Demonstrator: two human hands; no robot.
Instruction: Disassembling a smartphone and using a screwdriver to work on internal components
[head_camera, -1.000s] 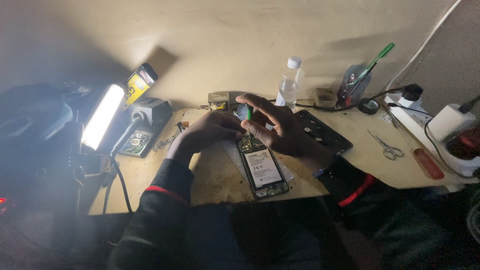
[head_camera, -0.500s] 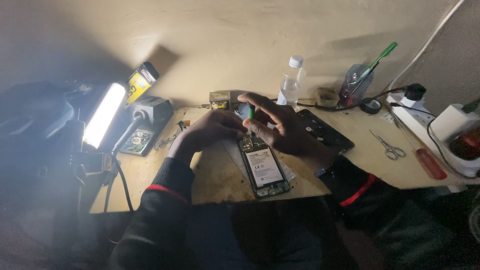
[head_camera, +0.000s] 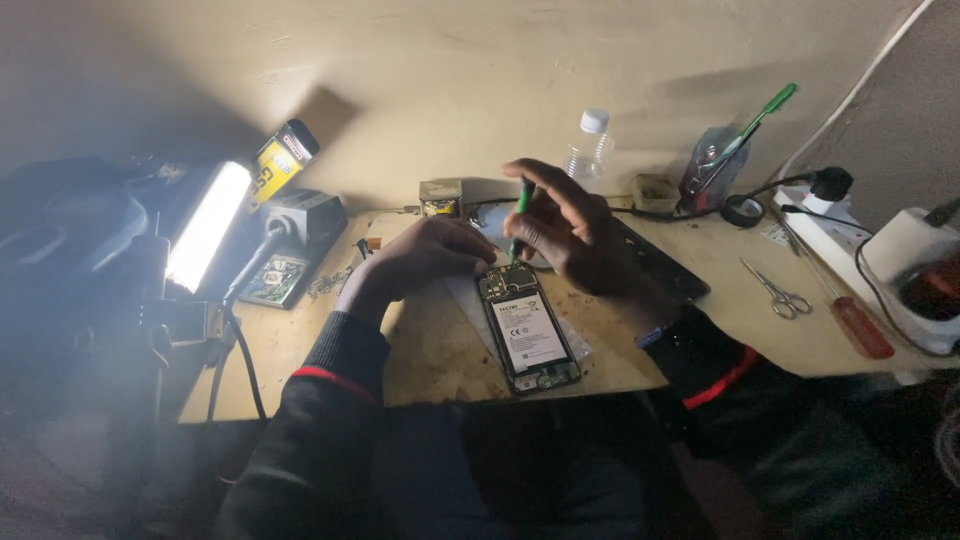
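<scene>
Opened phone (head_camera: 528, 338) under left hand (head_camera: 425, 258); right fingers (head_camera: 545, 200) clamped on screwdriver (head_camera: 519, 215); bottle (head_camera: 589, 145) behind.

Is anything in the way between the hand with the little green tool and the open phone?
Nothing visible. The right hand holds the green tool upright, its tip down at the top end of the open phone. The left hand rests beside that end, not across it.

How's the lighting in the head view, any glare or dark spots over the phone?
Head view: the lamp at left blows out white; the opened phone is lit and legible; the right hand casts shadow onto the table; the lower frame is nearly black.
</scene>
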